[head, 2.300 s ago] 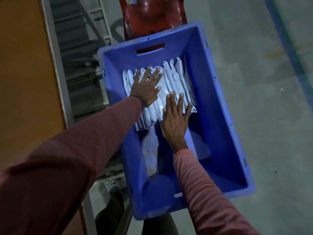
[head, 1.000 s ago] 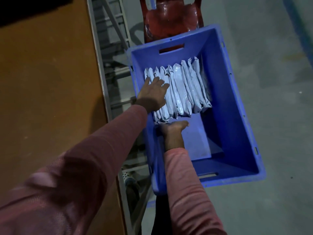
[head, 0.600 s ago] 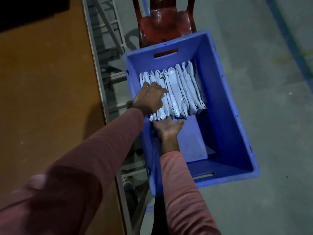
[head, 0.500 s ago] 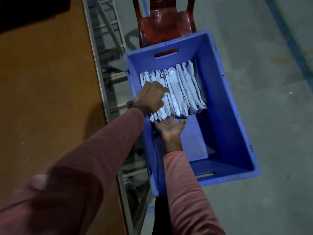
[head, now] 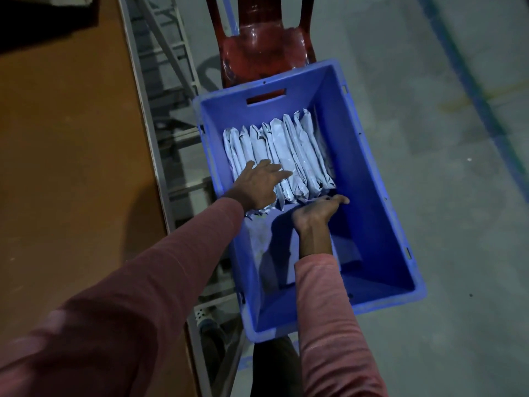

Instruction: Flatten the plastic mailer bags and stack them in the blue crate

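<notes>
Right hand (head: 317,212) slid along edge of bags (head: 289,150).

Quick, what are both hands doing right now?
Left hand: open, flat on the row of white plastic mailer bags.
Right hand: open, pressing the bags' near ends.

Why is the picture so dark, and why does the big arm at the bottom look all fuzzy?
Head view: the light is dim, so everything looks murky. Head view: the left sleeve is close to the lens and blurred, while the bags in the crate look sharp. Head view: glare shines on the chair, and a shadow lies on the crate floor beside the right hand.
</notes>
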Motion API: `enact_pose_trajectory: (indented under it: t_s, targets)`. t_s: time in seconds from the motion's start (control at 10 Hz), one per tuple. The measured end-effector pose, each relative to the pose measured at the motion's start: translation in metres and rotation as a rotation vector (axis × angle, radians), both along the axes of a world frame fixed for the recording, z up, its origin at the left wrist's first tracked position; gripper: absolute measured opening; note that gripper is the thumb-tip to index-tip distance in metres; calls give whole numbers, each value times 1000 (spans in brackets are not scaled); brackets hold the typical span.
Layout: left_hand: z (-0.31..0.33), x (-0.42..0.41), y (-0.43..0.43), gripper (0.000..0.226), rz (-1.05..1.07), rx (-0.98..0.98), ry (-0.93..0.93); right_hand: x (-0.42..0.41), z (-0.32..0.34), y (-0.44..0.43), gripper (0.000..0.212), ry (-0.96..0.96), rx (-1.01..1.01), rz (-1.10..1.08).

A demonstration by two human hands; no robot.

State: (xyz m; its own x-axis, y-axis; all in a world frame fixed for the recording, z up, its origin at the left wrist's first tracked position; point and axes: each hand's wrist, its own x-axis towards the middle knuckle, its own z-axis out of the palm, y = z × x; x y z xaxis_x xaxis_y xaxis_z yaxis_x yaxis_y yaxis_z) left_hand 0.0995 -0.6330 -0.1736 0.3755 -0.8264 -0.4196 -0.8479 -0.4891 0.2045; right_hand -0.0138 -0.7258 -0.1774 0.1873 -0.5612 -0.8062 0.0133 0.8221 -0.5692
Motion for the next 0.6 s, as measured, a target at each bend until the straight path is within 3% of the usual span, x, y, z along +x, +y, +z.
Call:
enact_pose_trajectory:
  t_s: [0.1,0.2,0.4,0.5,0.6]
  targets:
    - [-1,-4,-5,76,33,-41,21,-3,6,-13,62,-80,-8,110]
    - [3,-10,-8,76,48,-20,14,-2,-6,-22,71,-40,41,16]
    - [18,-31,5,70,128,96,-66,-12,-3,-15,67,13,-11,81]
    - [50,-54,21,58,205,57,-249,-19,-12,2,102,3,-152,191]
    - [79,-74,46,63,317,-32,-348,-20,27,37,90,71,-431,439]
